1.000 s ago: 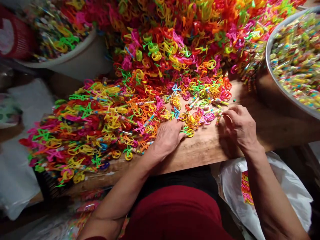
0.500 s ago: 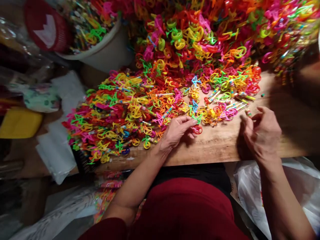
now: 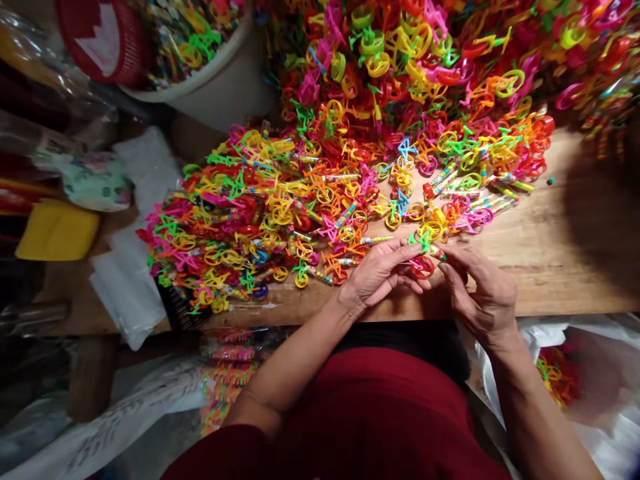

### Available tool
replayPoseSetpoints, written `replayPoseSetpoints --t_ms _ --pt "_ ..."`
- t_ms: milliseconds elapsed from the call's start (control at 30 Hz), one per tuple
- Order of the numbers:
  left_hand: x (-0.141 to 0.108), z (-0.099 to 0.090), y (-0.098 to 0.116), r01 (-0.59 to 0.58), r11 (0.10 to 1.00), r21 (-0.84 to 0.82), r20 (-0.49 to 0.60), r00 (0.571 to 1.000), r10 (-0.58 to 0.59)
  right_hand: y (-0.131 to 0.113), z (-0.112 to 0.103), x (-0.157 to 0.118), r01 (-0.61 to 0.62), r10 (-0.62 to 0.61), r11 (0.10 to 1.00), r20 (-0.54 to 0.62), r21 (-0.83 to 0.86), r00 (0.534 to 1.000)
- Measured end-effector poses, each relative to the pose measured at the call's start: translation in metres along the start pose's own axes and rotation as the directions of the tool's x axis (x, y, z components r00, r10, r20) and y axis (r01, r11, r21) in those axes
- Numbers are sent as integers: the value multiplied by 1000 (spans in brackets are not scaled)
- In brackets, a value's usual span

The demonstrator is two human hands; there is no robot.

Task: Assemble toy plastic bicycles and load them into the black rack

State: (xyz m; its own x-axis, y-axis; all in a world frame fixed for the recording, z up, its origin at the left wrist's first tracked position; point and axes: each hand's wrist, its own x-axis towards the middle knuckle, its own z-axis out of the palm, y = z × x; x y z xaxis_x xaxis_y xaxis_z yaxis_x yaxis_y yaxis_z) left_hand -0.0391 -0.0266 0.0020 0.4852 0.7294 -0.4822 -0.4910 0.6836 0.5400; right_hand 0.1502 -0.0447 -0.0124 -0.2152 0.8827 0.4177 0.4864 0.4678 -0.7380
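Note:
My left hand (image 3: 387, 272) pinches a small plastic toy (image 3: 424, 241) with a green part, and a red ring shows just below its fingertips. Close on the right, my right hand (image 3: 483, 290) has thumb and forefinger pressed together on a small tube piece (image 3: 440, 255), which meets the toy between the two hands. Both hands are over the front edge of the wooden table (image 3: 565, 267). Beyond them lies a pile of colourful plastic toys (image 3: 240, 220), several with patterned tubes.
A larger heap of toys (image 3: 400, 60) fills the back. At the back left stand a white bucket (image 3: 220, 87) of tubes and a red basket (image 3: 105, 40). Clear plastic bags (image 3: 130, 287) and a yellow object (image 3: 57, 230) lie left. A white sack (image 3: 595, 373) hangs below right.
My right hand has moved left with the small tube piece and now meets my left hand at the toy. The camera view has shifted slightly.

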Motion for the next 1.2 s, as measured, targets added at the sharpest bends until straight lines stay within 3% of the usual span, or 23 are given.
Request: replayPoseSetpoints --t_ms 433,633,800,933,1100,1200 --pt "16 10 -12 88 991 -99 39 996 -84 9 6 -15 -17 33 996 -184 86 982" --pt "16 10 -20 122 967 -225 3 992 -124 6 13 -15 46 -33 998 -251 48 967" --pt "12 10 -20 25 995 -99 4 1000 -25 3 7 -11 148 -145 989 -221 -1 964" --pt "7 12 -15 14 999 44 -14 1000 -13 6 1 -13 192 -199 980 -171 -58 965" --pt "0 17 -16 -89 970 227 -139 983 123 10 -15 -14 282 -283 950 19 -134 959" --pt "-1 20 -21 -85 962 259 -153 980 128 11 -24 -14 315 -300 937 111 -152 947"
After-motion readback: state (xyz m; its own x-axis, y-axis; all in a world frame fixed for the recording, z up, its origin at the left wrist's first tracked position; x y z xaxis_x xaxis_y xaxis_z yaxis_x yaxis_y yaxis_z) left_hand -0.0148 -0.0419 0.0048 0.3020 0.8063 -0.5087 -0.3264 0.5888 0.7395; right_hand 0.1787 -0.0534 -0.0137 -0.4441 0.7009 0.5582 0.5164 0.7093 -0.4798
